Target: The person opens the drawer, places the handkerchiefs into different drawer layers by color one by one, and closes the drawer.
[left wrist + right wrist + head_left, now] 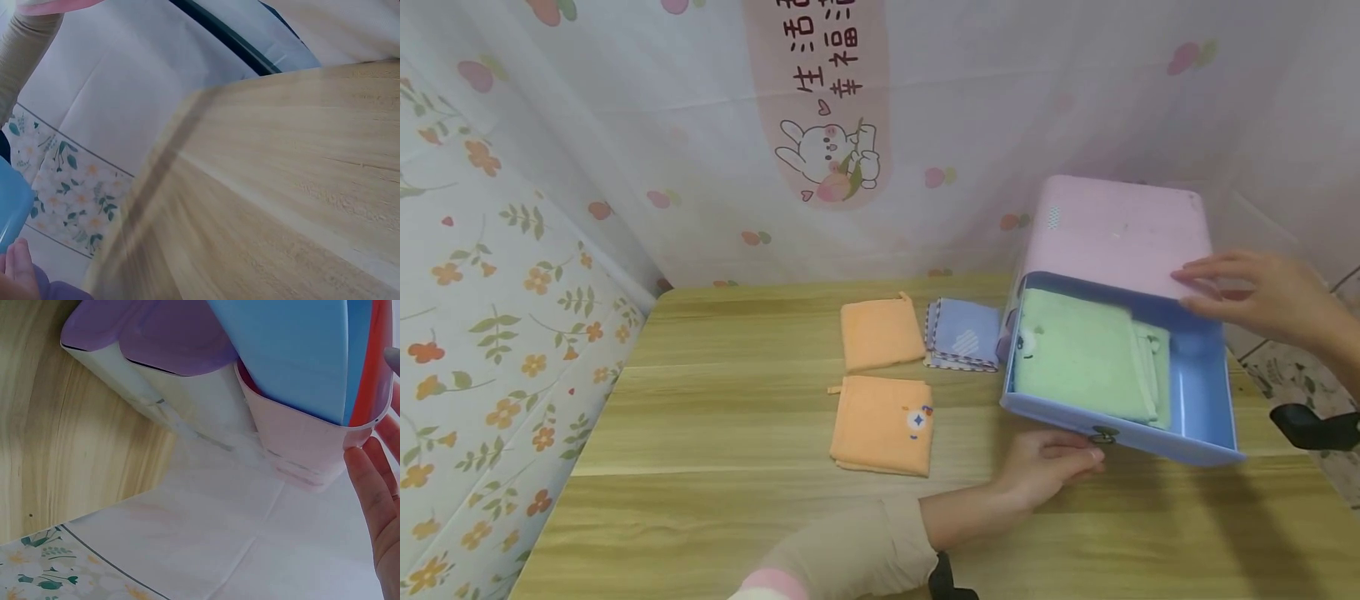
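A blue drawer (1198, 383) is pulled out from under the pink top (1112, 237) of a small drawer unit. In it lies a folded green towel (1078, 358) with a face stitched at its left side. My left hand (1043, 468) is at the lower front of the drawer, fingers extended beside the metal ring pull (1103, 435). With extended fingers, my right hand (1262, 292) touches the right front edge of the pink casing, which also shows in the right wrist view. In the left wrist view only the fingers (22, 265) appear, against the drawer.
Left of the unit lie a folded blue cloth (968, 332) with a checked border and two folded orange towels, one behind (882, 335) and one in front (880, 427). Purple drawers (178, 337) sit below the pulled-out one. A printed curtain (962, 125) hangs behind the table.
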The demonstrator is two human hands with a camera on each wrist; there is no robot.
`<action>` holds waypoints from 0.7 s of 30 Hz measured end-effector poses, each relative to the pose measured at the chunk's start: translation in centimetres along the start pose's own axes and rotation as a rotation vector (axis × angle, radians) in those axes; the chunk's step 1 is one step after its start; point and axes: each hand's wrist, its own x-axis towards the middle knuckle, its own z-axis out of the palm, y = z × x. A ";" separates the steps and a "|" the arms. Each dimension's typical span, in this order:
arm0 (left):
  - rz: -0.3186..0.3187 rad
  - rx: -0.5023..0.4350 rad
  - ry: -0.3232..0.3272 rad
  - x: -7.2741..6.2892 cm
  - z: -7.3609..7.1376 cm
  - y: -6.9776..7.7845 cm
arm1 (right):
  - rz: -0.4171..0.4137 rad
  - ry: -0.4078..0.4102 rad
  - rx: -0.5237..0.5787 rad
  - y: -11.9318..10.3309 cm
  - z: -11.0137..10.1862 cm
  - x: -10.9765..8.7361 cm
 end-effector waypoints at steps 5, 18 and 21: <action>0.012 -0.034 -0.026 0.1 0.6 0.1 | -0.004 0.007 -0.013 -0.2 -0.1 0.0; 0.152 -0.033 -0.110 1.4 0.5 -1.0 | -0.016 -0.002 -0.017 -0.1 -0.1 0.0; 0.175 -0.030 -0.110 1.1 0.5 -0.3 | -0.017 0.000 -0.014 -0.1 -0.1 0.0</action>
